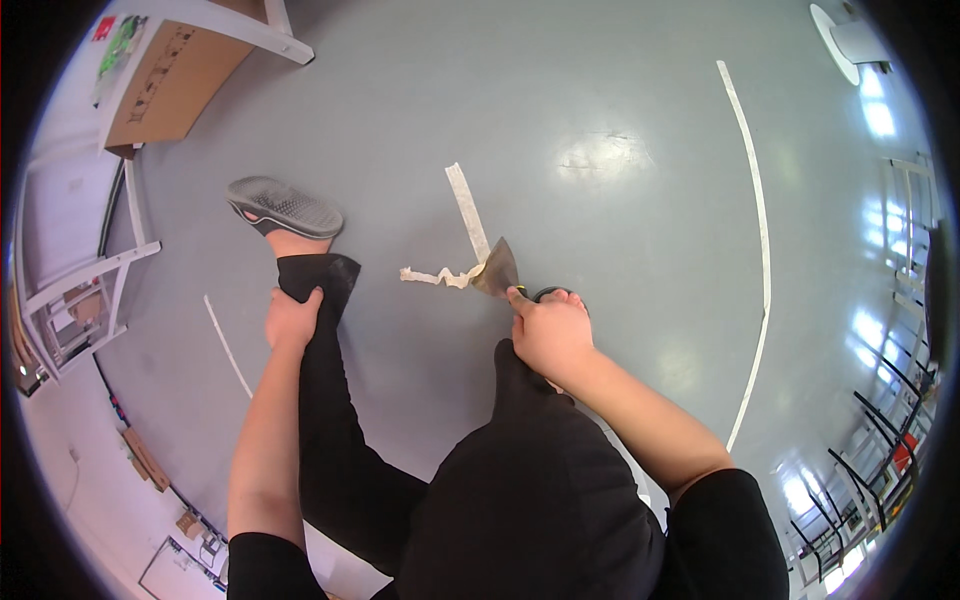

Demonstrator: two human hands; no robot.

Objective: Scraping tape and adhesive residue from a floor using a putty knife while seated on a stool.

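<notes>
My right hand [548, 330] grips a metal scraper [497, 263] with a wide blade, whose edge is at the lower end of a strip of off-white tape [465, 205] on the grey floor. A crumpled length of loosened tape [440, 276] trails left from the blade. My left hand [292, 318] is closed on the black trouser leg [325, 285] just above my left foot, which wears a grey slipper [285, 205]. The scraper's handle is mostly hidden by my right hand.
A white-framed table [282, 47] with a cardboard panel [182, 90] stands at the upper left. Long tape lines [762, 240] run either side on the floor [620, 230]. Black-framed chairs [860, 470] line the lower right edge; a white round base [833, 45] sits at the top right.
</notes>
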